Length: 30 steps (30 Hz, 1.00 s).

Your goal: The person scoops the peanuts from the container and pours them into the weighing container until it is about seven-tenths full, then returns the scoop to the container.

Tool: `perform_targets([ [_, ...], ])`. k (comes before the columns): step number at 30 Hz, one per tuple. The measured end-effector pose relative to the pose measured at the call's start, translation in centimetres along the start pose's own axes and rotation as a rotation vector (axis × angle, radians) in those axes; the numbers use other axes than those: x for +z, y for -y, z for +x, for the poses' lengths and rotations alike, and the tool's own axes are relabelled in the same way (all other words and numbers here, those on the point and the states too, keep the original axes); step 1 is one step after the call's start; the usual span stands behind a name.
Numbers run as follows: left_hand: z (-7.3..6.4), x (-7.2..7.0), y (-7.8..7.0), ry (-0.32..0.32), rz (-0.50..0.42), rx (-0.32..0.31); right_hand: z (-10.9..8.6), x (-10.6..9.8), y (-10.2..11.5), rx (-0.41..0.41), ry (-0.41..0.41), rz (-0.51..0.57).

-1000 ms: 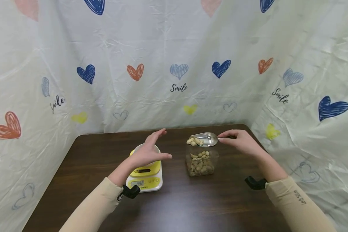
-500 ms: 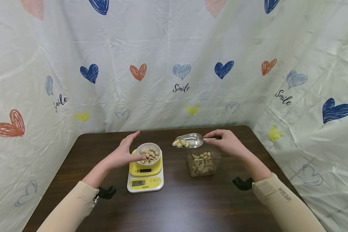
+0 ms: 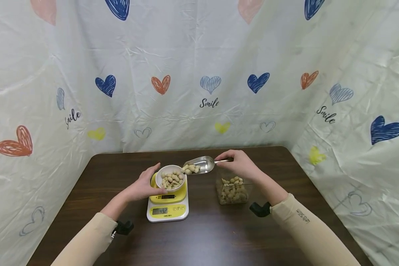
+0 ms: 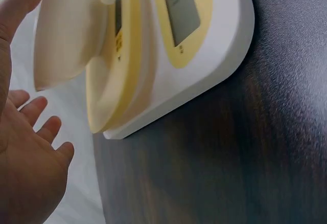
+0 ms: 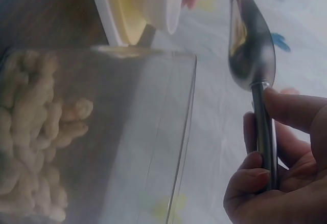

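My right hand (image 3: 241,166) grips the handle of a metal scoop (image 3: 206,164), thumb along it in the right wrist view. Several unshelled peanuts (image 3: 190,169) lie at the scoop's mouth, right at the rim of a white bowl (image 3: 167,168). That bowl holds more peanuts and sits on a yellow and white kitchen scale (image 3: 167,212), whose display shows digits like 492. Around the bowl's left side my left hand (image 3: 143,187) is spread, thumb in front and fingers behind. In the left wrist view the thumb (image 4: 23,4) is close to the bowl; whether it touches is unclear.
A clear plastic container (image 3: 234,197) with many peanuts stands right of the scale, below my right forearm. The dark wooden table (image 3: 212,236) ends at a pale curtain (image 3: 179,125) printed with hearts, behind and at both sides.
The loaded scoop has moved left from above the container to the bowl's rim. My left hand went left from over the bowl, uncovering it, then came in beside it.
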<state>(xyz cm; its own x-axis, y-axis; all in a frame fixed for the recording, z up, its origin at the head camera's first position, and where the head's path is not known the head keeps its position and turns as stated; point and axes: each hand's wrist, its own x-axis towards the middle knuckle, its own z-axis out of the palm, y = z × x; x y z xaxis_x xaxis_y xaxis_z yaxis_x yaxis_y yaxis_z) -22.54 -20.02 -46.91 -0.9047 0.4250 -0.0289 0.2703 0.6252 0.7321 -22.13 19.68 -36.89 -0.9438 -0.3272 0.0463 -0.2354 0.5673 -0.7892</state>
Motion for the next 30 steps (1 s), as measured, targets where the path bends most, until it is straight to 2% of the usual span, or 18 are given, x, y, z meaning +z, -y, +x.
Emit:
perform_targets([
  [4,0.3,0.5,0.2,-0.004,0.014,0.004,1.0,1.2,0.5,-0.018,0.000,-0.042],
  [9,0.6,0.9,0.4,0.000,0.011,-0.020,2.0,2.5,1.3,-0.043,0.005,-0.132],
  [18,0.6,1.0,0.3,-0.004,-0.017,-0.044,3.1,3.3,2.8,-0.173,-0.062,-0.320],
  [23,0.7,1.0,0.3,-0.005,-0.012,-0.049,3.0,3.2,3.4,-0.179,-0.087,-0.358],
  [30,0.5,0.9,0.2,-0.003,-0.009,-0.053,2.8,3.0,3.2,-0.179,-0.095,-0.363],
])
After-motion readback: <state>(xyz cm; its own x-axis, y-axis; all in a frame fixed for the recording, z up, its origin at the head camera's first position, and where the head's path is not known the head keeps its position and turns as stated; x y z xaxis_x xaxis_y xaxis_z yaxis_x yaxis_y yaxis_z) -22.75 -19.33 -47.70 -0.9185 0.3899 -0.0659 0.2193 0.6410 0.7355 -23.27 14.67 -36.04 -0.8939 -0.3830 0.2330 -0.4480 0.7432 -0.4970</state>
